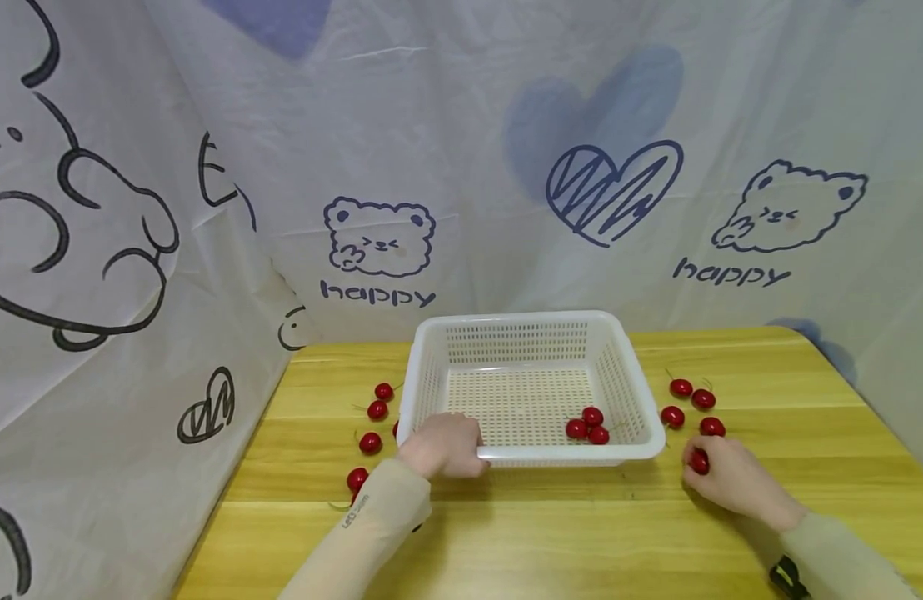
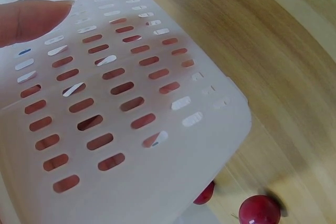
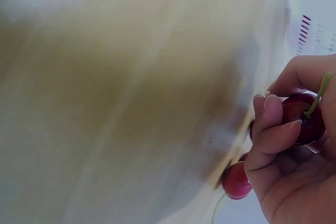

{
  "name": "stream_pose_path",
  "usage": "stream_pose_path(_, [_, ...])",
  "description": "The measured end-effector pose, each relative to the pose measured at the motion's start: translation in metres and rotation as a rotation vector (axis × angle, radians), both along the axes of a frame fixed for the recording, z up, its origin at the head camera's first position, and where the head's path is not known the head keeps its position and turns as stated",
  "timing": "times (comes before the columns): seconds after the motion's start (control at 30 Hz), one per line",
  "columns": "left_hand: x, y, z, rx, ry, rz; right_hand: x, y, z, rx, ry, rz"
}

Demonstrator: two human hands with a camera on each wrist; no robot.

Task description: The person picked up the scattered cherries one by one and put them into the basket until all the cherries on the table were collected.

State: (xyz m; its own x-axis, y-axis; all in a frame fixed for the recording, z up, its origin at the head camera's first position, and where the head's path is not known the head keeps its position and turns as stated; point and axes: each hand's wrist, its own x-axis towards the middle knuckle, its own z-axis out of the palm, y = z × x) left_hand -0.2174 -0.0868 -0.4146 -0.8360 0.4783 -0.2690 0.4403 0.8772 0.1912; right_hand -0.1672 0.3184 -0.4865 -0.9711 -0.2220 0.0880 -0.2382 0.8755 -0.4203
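A white plastic basket [image 1: 566, 453] with slotted walls stands on the wooden table, and a few red cherries [image 1: 592, 416] lie inside at its right. My left hand [image 1: 445, 446] grips the basket's front rim near the left corner. In the left wrist view the thumb [image 2: 37, 20] lies outside the wall, while fingers show dimly through the slots. To the right of the basket, my right hand [image 1: 737, 481] holds a cherry [image 1: 698, 461] just above the table. The right wrist view shows that cherry [image 3: 299, 119], with a green stem, between curled fingers.
Several loose cherries [image 1: 673, 417] lie right of the basket, close to the right hand. More cherries [image 1: 370, 443] are scattered along the left side, some partly hidden by the left sleeve [image 1: 386, 517]. A printed cloth [image 1: 476, 167] hangs behind the table [image 1: 544, 542].
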Motion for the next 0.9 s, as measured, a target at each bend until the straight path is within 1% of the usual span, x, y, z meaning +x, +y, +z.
stream_pose_path(0.13, [0.001,0.0,0.0,0.001,-0.002,0.0,0.001,-0.003,0.005,-0.029,0.013,-0.001])
stream_pose_path(0.3, [0.002,0.0,0.001,0.007,-0.004,-0.002,0.001,-0.006,0.016,-0.067,0.046,-0.009])
stream_pose_path(0.43, [0.001,0.0,0.0,0.018,-0.011,0.001,0.0,-0.009,0.028,-0.14,0.069,-0.009])
stream_pose_path(0.53, [0.0,0.0,-0.001,0.022,-0.016,0.005,-0.001,-0.014,0.04,-0.211,0.062,-0.014])
stream_pose_path(0.7, [0.0,-0.001,-0.001,0.023,-0.013,0.009,-0.003,-0.027,0.068,-0.299,0.081,-0.033])
stream_pose_path(0.77, [0.0,-0.001,0.0,0.026,-0.013,0.009,-0.004,-0.033,0.078,-0.322,0.065,-0.039])
stream_pose_path(0.9, [0.0,0.0,0.0,0.035,-0.016,0.016,-0.007,-0.047,0.091,-0.399,-0.032,-0.031])
